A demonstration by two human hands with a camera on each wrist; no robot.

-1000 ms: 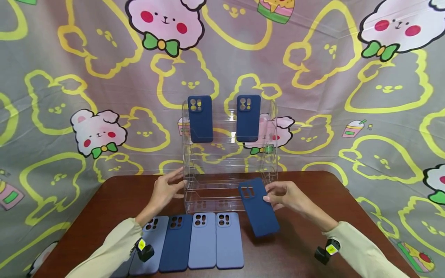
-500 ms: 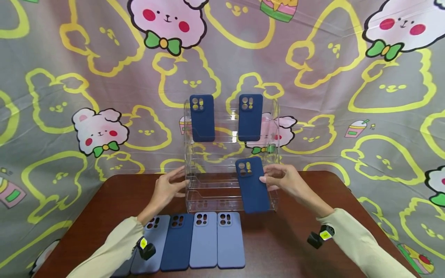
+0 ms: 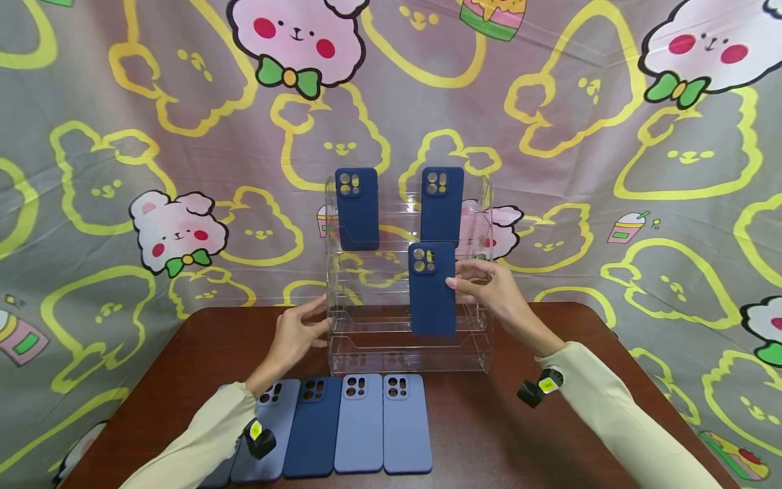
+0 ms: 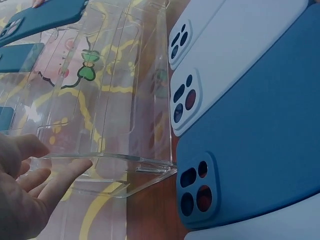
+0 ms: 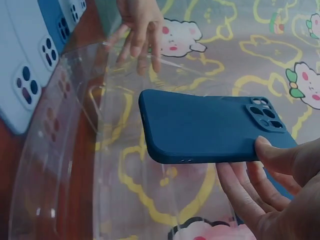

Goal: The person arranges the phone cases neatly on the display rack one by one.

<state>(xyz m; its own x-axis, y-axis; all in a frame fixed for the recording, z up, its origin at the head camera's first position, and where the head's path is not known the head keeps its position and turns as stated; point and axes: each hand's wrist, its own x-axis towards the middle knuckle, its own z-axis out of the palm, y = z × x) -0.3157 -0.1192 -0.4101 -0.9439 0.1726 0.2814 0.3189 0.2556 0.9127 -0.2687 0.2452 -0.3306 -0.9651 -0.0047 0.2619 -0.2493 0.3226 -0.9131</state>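
My right hand [image 3: 491,288] pinches a dark blue phone case [image 3: 432,299] by its right edge, thumb on the near face and fingers behind. The case stands nearly upright in front of the clear acrylic rack [image 3: 373,361], with its camera cutouts at the top; in the right wrist view a gap shows below its lower end. My left hand [image 3: 296,333] rests against the rack's left side, fingers spread and fairly straight. Two more dark blue phone cases, one at left [image 3: 358,217] and one at right [image 3: 442,204], stand in the top tier. The held case slightly overlaps the right one.
Along the front of the brown table [image 3: 489,435] lies a row of phone cases, among them a dark blue case [image 3: 311,428] and light blue-grey cases [image 3: 357,435]. My left sleeve [image 3: 201,435] covers part of the row. A patterned cloth [image 3: 550,176] hangs behind the rack.
My right hand has raised the dark blue case from low in front of the rack to its middle tiers, moving slightly left. The case has turned from tilted to nearly upright. My left hand stays put.
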